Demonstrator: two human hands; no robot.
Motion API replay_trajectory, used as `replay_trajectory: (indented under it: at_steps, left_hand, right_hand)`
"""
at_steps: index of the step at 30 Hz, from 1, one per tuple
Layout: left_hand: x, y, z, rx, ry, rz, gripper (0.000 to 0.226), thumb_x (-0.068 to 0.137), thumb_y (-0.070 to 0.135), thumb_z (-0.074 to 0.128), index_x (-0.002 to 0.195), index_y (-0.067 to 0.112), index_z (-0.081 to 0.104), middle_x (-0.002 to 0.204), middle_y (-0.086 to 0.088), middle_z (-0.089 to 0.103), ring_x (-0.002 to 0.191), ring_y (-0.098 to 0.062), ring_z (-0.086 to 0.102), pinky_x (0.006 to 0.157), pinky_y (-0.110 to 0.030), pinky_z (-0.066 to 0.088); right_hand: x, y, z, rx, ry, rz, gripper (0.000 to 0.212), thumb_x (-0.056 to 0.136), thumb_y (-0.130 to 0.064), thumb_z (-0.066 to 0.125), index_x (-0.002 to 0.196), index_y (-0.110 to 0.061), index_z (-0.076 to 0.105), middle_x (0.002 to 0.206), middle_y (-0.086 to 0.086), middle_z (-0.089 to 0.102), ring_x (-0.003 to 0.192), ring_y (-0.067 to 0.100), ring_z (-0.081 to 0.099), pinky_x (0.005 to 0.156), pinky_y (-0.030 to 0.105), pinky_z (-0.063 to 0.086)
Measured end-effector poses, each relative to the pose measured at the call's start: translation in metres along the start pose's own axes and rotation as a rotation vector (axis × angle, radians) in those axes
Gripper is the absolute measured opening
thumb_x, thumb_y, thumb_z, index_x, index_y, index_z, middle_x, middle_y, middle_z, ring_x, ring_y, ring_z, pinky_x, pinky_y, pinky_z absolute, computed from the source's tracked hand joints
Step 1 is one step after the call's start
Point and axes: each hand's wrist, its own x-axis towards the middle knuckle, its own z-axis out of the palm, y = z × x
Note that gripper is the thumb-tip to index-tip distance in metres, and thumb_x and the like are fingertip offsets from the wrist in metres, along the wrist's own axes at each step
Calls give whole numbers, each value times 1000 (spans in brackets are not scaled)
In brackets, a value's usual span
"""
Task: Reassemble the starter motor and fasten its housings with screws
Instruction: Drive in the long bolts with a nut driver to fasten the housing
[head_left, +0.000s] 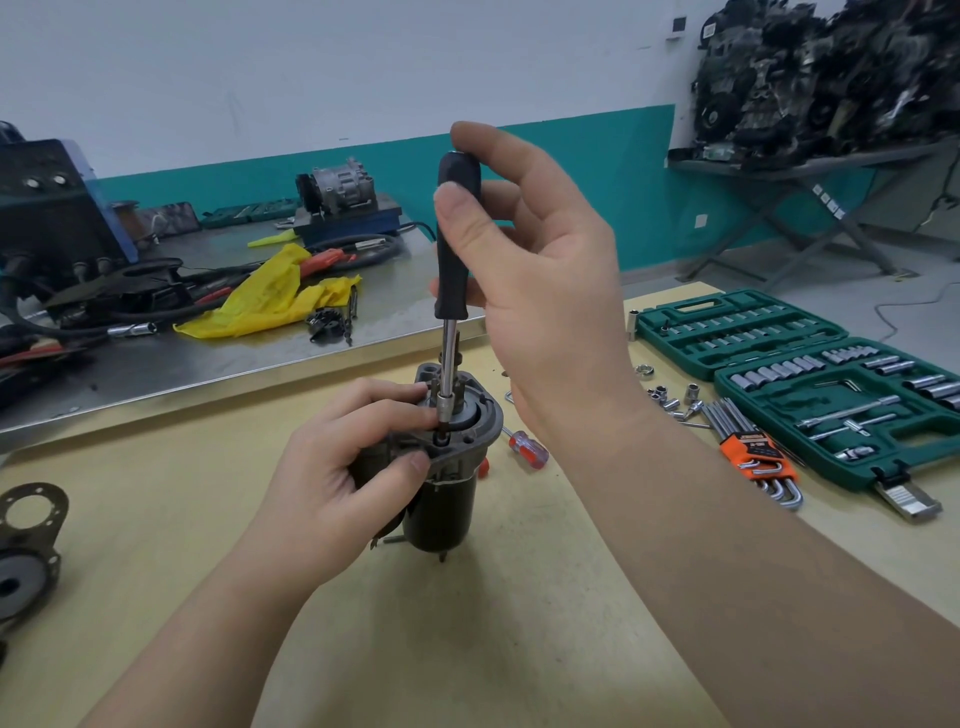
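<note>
The starter motor (444, 506) stands upright on the wooden table (467, 623), its dark cylindrical body below and a grey housing plate (480, 434) on top. My left hand (343, 467) grips the housing's left edge, thumb and fingers curled round it. My right hand (524, 260) holds the black handle of a socket driver (453, 244) vertically above the motor. The driver's steel shaft ends in a socket (444, 402) set on a screw in the housing.
An open green socket set (810, 379) lies at the right, with orange-held hex keys (753, 449) and loose sockets (670, 397) beside it. A red-handled screwdriver (527, 449) lies behind the motor. Another housing part (28, 540) sits at the left edge. A cluttered metal bench (208, 312) stands behind.
</note>
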Motion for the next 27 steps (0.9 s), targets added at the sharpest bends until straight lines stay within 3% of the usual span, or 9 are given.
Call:
replay_trajectory:
  at_steps: [5, 8, 12, 15, 17, 20, 22, 25, 27]
  left_hand:
    - [0, 0, 0, 7, -6, -2, 26, 83, 11, 65, 103, 17, 79, 123, 9, 68, 123, -14, 65, 94, -24, 54]
    - [0, 0, 0, -1, -3, -7, 26, 82, 11, 65, 103, 16, 79, 124, 8, 68, 122, -14, 65, 94, -26, 55]
    - [-1, 1, 0, -4, -7, -14, 26, 83, 11, 65, 103, 16, 79, 126, 7, 68, 122, -14, 65, 93, -29, 56]
    - [-1, 2, 0, -4, -8, -16, 26, 83, 11, 64, 104, 16, 80, 125, 8, 68, 122, -12, 65, 93, -26, 55]
    - [0, 2, 0, 0, -4, -12, 25, 82, 11, 64, 102, 15, 79, 124, 9, 68, 122, -12, 65, 94, -23, 53]
    - [0, 2, 1, 8, -2, -8, 24, 82, 10, 64, 100, 15, 79, 122, 10, 68, 122, -11, 65, 93, -20, 52]
    - [0, 1, 1, 13, -3, -5, 23, 82, 11, 65, 99, 16, 78, 121, 11, 68, 121, -11, 65, 92, -20, 52]
    - [1, 1, 0, 20, -7, -2, 22, 82, 12, 65, 99, 18, 78, 122, 12, 68, 122, -12, 65, 92, -22, 53]
    - [0, 0, 0, 14, -6, -6, 21, 83, 16, 66, 100, 19, 78, 123, 12, 68, 123, -12, 64, 93, -26, 55]
  right_hand:
    - [-1, -1, -3, 57, -15, 33, 25, 111, -10, 54, 129, -18, 69, 107, 19, 75, 90, 28, 76, 84, 58, 64]
    - [-1, -1, -1, 14, -8, -4, 23, 106, -10, 64, 123, -25, 69, 99, 9, 75, 88, 31, 74, 83, 60, 64]
    - [1, 0, 0, -30, 42, -27, 27, 99, -12, 74, 121, -27, 70, 91, -8, 70, 77, 7, 64, 77, 42, 63]
    - [1, 1, -1, 20, 21, 4, 22, 106, -16, 65, 126, -22, 73, 98, -2, 73, 94, 30, 71, 88, 54, 63]
    - [1, 0, -3, 78, 12, 42, 27, 111, -13, 54, 131, -17, 72, 111, 13, 76, 100, 38, 73, 86, 47, 65]
    - [-1, -2, -3, 62, -15, 41, 26, 111, -9, 54, 129, -19, 70, 111, 20, 75, 87, 26, 75, 82, 45, 66]
    - [0, -2, -1, 9, -13, -2, 23, 106, -9, 63, 122, -25, 70, 102, 12, 75, 87, 27, 73, 84, 54, 65]
    - [1, -1, 0, -37, 15, -30, 26, 101, -10, 71, 117, -31, 70, 93, -2, 71, 81, 14, 66, 79, 43, 64]
    - [1, -1, 0, -24, 12, -9, 24, 102, -11, 69, 120, -28, 71, 90, -4, 71, 83, 11, 67, 81, 45, 64]
